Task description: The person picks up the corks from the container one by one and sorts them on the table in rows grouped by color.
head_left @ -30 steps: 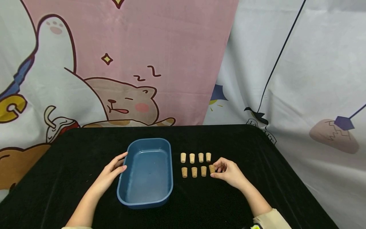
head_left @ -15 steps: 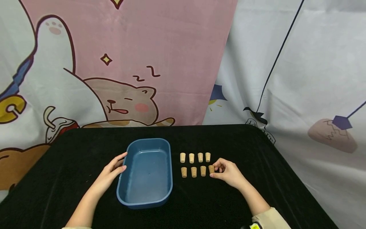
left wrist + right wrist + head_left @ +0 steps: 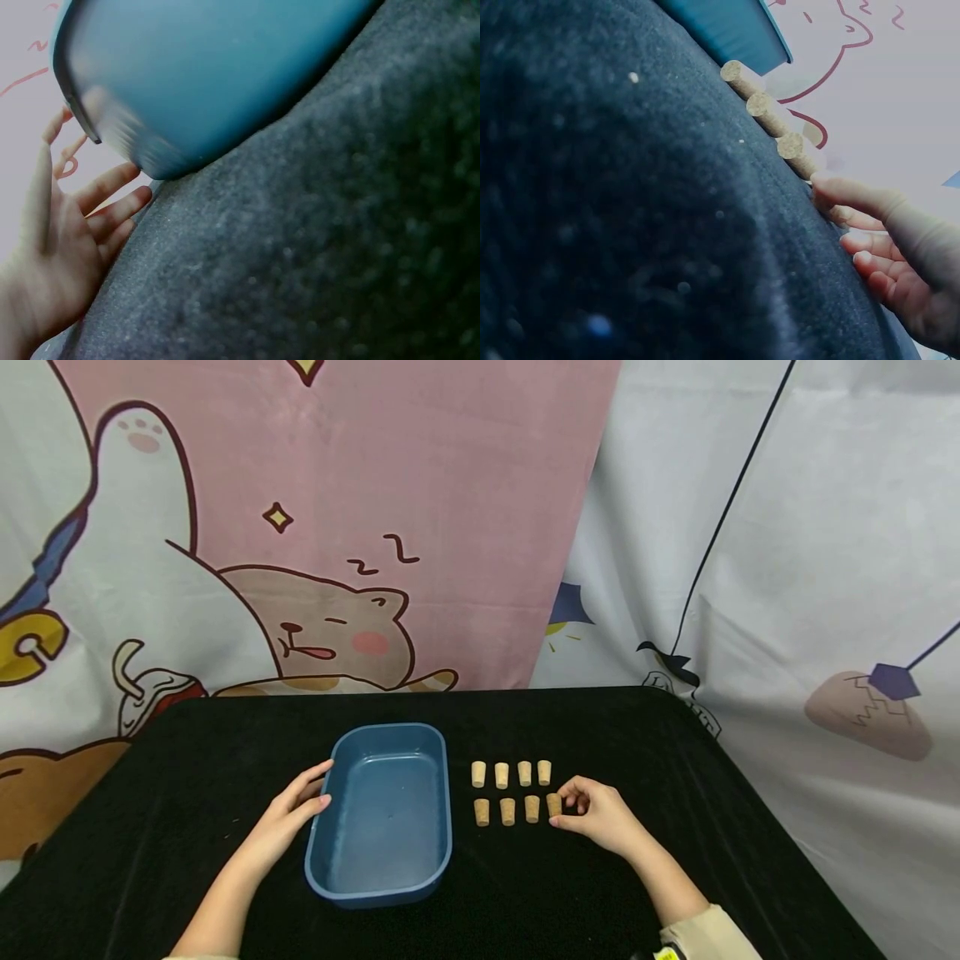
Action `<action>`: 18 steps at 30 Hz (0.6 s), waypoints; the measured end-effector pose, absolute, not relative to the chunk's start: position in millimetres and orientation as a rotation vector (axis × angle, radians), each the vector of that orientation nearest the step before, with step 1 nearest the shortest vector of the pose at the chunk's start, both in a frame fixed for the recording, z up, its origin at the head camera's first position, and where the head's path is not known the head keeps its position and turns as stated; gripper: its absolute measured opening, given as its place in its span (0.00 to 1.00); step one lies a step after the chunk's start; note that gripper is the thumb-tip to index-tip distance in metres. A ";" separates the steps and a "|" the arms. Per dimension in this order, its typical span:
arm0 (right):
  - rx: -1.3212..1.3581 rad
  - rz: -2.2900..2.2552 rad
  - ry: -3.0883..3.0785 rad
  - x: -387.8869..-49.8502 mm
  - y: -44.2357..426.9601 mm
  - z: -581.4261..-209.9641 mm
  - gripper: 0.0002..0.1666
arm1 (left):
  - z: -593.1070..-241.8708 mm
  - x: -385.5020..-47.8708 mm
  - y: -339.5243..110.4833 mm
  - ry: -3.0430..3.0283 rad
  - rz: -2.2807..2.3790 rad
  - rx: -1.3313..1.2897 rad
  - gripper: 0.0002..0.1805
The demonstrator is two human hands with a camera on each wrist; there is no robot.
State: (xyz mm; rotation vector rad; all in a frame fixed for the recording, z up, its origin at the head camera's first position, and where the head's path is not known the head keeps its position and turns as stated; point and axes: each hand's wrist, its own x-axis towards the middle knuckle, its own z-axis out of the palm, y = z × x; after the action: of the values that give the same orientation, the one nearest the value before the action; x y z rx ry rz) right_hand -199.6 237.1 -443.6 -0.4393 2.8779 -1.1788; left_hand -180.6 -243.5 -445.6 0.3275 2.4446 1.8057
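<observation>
A blue rectangular tub (image 3: 386,827) stands on the black cloth, left of the corks. My left hand (image 3: 283,814) touches its left side, fingers spread and fairly straight; in the left wrist view this hand (image 3: 71,247) reaches the tub wall (image 3: 195,82). With thumb and fingertips, my right hand (image 3: 600,812) pinches the rightmost cork (image 3: 554,805) of the near row. That cork stands upright on the cloth, partly covered by the thumb in the right wrist view. Beside it is another cork (image 3: 532,809) of the same row, with a far row behind, including a paler cork (image 3: 544,772).
Black cloth (image 3: 525,902) covers the table up to its far edge. Behind it hangs a cartoon-printed curtain (image 3: 487,527). The corks stand in two rows close to the tub's right wall, the nearest being the left-end cork (image 3: 482,812).
</observation>
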 end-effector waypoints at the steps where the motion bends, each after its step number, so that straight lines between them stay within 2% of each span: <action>1: -0.443 -1.179 2.879 -199.4 237.2 -443.3 0.19 | -445.5 -180.8 -243.6 2.446 1.804 0.328 0.30; 14: -0.465 -1.143 2.849 -198.0 241.1 -432.6 0.25 | -444.9 -180.0 -244.7 2.442 1.799 0.321 0.30; 18: -0.449 -1.156 2.835 -198.3 246.6 -426.4 0.24 | -444.3 -180.2 -243.6 2.451 1.794 0.321 0.30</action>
State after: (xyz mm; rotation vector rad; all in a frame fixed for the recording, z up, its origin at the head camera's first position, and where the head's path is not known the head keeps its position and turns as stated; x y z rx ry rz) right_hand -198.3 246.6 -426.4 -0.4486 2.8352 -1.1563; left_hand -180.2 -243.6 -444.3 0.3213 2.4515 1.7938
